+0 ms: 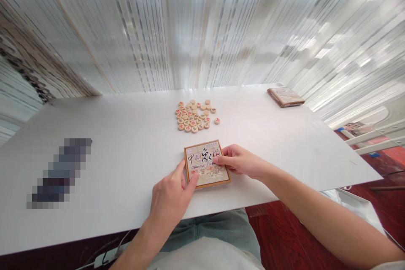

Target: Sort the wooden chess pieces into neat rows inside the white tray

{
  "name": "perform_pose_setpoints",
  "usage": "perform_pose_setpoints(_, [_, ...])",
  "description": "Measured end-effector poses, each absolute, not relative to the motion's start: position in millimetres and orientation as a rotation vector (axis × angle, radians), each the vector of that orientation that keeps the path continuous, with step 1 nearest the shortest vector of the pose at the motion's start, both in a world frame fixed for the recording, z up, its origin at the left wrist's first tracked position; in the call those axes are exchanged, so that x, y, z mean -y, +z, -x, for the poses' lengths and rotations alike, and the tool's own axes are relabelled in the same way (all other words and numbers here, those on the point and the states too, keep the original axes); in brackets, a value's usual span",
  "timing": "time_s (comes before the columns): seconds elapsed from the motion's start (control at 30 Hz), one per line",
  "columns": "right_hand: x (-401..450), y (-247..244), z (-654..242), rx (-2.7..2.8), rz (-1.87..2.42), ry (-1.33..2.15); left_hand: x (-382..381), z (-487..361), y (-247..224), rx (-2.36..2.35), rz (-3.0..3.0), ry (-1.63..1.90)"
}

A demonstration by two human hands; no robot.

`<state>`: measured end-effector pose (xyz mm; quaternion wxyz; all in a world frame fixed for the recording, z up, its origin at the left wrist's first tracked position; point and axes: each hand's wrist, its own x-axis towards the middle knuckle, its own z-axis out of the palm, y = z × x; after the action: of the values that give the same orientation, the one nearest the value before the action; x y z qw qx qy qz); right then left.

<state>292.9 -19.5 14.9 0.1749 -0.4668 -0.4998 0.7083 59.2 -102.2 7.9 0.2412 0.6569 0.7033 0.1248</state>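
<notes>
A square Chinese chess box (207, 171) with a printed lid is between both hands near the table's front edge. My left hand (172, 190) grips its lower left side, thumb on top of the lid. On the right side my right hand (242, 161) pinches the box, thumb on the lid and fingers at or under the edge. Beyond the box lies a loose cluster of round wooden chess pieces (190, 122), some showing red or dark characters and others plain faces.
Another similar box (285, 96) lies at the back right corner of the white table (126, 143). A pixelated dark object (60, 173) is on the left. Striped curtains (190, 29) hang behind the table. A white rail (376, 135) stands at the right.
</notes>
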Motion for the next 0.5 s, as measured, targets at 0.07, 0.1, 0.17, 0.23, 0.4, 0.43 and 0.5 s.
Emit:
perform_pose_setpoints(0.07, [23.0,15.7,-291.5,1.387,1.284,2.013,101.4,-54.2,5.7,-1.873,-1.739,0.597])
perform_pose_setpoints(0.1, [25.1,16.2,-290.5,1.375,1.267,2.017,99.8,-52.1,5.6,-1.820,-1.675,0.719])
perform_pose_setpoints(0.17, [29.6,17.0,-287.2,1.362,1.233,2.024,94.8,-50.6,7.4,-1.620,-1.452,0.883])
perform_pose_setpoints(0.23, [33.6,16.6,-282.0,1.367,1.201,2.033,88.5,-53.0,10.6,-1.357,-1.147,0.941])
perform_pose_setpoints(0.4, [35.2,9.2,-269.3,1.399,1.195,1.962,76.9,-66.6,10.3,-1.264,-0.749,1.114])
perform_pose_setpoints(0.43, [33.8,8.0,-268.4,1.394,1.211,1.918,75.7,-68.9,8.6,-1.290,-0.767,1.157])
perform_pose_setpoints(0.5, [30.4,7.4,-268.3,1.363,1.249,1.793,73.8,-72.7,5.1,-1.295,-0.828,1.208])
